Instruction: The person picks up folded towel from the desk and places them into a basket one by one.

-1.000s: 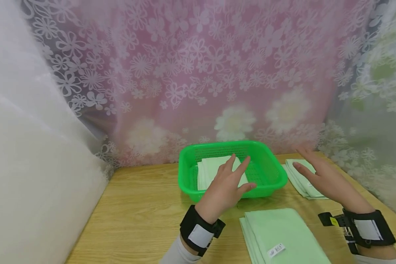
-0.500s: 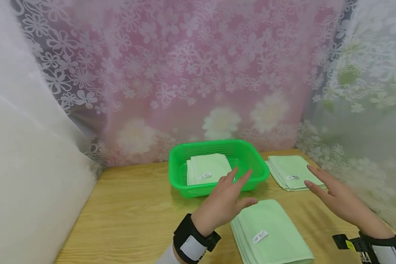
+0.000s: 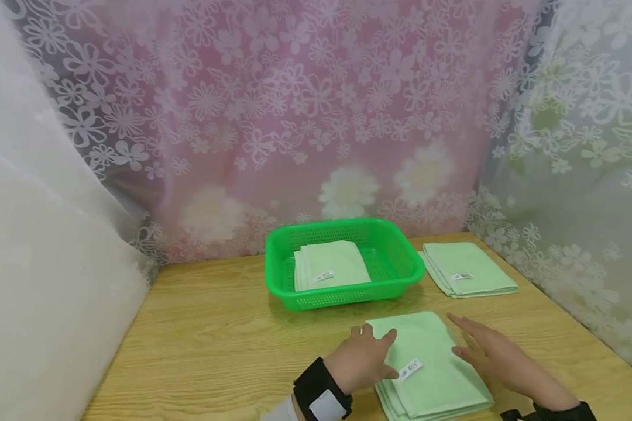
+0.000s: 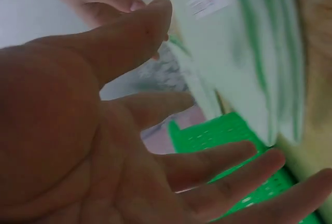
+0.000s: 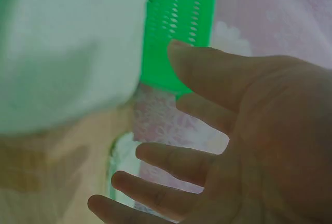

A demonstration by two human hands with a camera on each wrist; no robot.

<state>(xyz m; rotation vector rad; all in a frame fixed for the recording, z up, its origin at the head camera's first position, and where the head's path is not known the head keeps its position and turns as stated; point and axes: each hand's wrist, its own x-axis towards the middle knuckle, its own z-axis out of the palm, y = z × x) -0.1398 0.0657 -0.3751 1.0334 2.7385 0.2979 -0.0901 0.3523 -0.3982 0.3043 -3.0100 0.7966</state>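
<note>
A folded pale green towel (image 3: 437,362) with a small white label lies at the front of the table. My left hand (image 3: 359,358) is over its left edge, fingers spread; in the left wrist view the towel's layered edge (image 4: 264,53) stands apart from the fingertips. Along its right side hovers my right hand (image 3: 497,358), palm turned inward and fingers extended. The right wrist view has nothing between that hand's thumb and fingers, with the towel (image 5: 67,42) a short way off. Neither hand holds anything.
Behind the towel stands a green plastic basket (image 3: 342,298) with another folded towel (image 3: 337,263) in its left part. A third folded towel (image 3: 469,269) lies right of the basket. Floral curtains (image 3: 316,105) close off the back and sides of the wooden table (image 3: 205,339).
Both hands have come down and closer together, from above the basket and the right-hand towel to either side of the front towel. The head view has shifted slightly.
</note>
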